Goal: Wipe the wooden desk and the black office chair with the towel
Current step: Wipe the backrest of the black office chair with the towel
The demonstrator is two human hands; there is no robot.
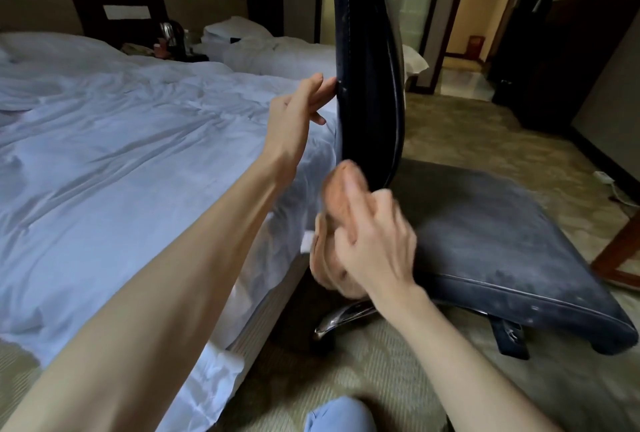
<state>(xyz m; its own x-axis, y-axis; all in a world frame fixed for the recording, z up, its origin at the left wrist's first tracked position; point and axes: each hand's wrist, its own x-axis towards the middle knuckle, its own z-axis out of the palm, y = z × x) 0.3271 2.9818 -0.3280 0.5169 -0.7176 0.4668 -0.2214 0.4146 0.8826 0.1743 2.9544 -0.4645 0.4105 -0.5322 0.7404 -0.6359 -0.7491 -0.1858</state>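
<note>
R hand clamped on the bunched towel at the bottom of the chair back; back runs straight up from there, so wipe prob goes upward; L hand fingers straight, tips touching its edge higher up.

One head-worn wide-angle view looks forward and down, close to the black leather office chair, white-sheeted bed at left.

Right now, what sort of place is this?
Probably a hotel room: a near bed and a far bed in matching white linen, what looks like a kettle on the stand between them, and a chair on carpet.
</note>
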